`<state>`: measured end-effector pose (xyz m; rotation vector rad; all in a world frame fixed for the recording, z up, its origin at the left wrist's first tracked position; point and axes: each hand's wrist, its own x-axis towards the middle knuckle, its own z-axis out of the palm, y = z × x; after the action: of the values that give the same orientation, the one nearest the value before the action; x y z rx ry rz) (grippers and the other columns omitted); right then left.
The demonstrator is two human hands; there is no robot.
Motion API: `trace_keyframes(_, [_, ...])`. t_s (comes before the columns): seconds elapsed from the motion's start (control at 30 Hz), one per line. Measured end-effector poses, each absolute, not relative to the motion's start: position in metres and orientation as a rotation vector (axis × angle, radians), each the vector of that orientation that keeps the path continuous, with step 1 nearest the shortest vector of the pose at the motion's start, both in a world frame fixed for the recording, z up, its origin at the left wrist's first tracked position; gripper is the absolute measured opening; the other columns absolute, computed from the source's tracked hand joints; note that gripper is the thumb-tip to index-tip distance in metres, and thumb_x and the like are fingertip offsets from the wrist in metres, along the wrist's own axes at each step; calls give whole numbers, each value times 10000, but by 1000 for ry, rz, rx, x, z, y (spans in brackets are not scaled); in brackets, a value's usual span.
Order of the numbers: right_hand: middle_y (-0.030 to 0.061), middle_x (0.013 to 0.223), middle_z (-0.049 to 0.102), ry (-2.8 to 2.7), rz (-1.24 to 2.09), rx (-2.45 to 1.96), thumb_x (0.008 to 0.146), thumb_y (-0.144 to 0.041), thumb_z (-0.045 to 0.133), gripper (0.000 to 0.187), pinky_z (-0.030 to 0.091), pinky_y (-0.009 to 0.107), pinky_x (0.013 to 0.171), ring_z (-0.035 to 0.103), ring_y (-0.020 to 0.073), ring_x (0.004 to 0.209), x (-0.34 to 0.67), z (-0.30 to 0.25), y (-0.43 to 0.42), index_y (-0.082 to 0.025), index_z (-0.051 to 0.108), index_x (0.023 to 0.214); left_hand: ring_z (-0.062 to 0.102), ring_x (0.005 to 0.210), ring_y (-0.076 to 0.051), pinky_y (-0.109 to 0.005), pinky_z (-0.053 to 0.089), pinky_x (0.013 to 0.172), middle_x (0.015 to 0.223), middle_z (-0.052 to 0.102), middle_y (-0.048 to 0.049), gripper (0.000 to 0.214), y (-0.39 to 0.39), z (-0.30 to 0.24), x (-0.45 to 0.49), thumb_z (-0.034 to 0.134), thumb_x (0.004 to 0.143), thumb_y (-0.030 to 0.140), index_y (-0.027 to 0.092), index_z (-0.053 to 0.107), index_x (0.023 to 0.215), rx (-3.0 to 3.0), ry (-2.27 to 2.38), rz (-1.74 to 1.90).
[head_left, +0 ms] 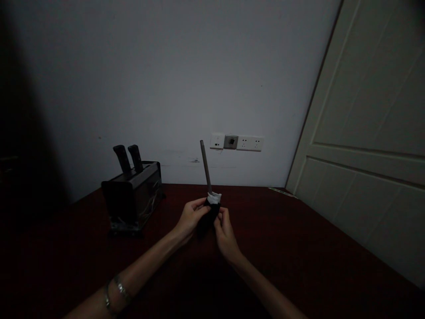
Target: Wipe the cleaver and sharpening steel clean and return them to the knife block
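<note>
Near the middle of the table, my left hand (192,218) and my right hand (226,232) both grip a black, soft-looking bundle (206,218), one from each side. White crumpled material (214,198) shows at its top. A long, thin grey rod (206,167) sticks up out of it, tilted slightly to the left. The fingers of both hands are bent and pinched at the bundle's upper part. In the dim light its lower end blends into the dark table, and I cannot make out its kind.
On the left stands a toaster-shaped metal box (146,177) with black ends and two black handles (129,158) rising from its top. The dark red table (265,221) meets a wall with sockets (250,143). A pale panelled door (358,168) borders the right side.
</note>
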<state>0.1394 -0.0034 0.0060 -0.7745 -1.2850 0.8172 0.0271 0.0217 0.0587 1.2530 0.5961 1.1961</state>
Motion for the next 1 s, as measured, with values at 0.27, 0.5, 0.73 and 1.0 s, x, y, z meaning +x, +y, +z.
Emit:
trace_keyframes(0.27, [-35, 671, 474, -1243, 821, -821, 828, -459, 464, 245, 370, 236, 574, 458, 114, 606, 136, 3, -5, -217, 425, 823, 579, 511, -153, -274, 460, 452, 807, 671, -106, 308, 20, 64, 24, 637, 674, 212, 92, 666, 956, 1137, 574, 1077])
trace_keyframes(0.5, [-65, 575, 445, -1183, 1023, -683, 789, -495, 510, 302, 304, 209, 471, 391, 83, 487, 128, 2, -7, -217, 396, 759, 565, 433, -162, -300, 462, 404, 748, 661, -108, 276, 29, 65, 12, 616, 683, 212, 85, 658, 924, 1181, 490, 943])
trace_keyframes(0.73, [-59, 549, 437, -1198, 1161, -534, 774, -507, 525, 329, 286, 215, 448, 374, 83, 461, 122, 9, -11, -218, 378, 715, 608, 577, -185, -292, 468, 563, 785, 672, -117, 215, 36, 66, 3, 588, 670, 189, 98, 657, 853, 1041, 447, 851])
trace_keyframes(1.0, [-51, 615, 451, -1243, 938, -715, 836, -454, 467, 250, 326, 224, 520, 410, 97, 542, 133, 8, -11, -218, 413, 774, 625, 798, -268, -369, 475, 685, 957, 653, -159, 326, 39, 64, -1, 570, 684, 203, 81, 641, 978, 1067, 264, 834])
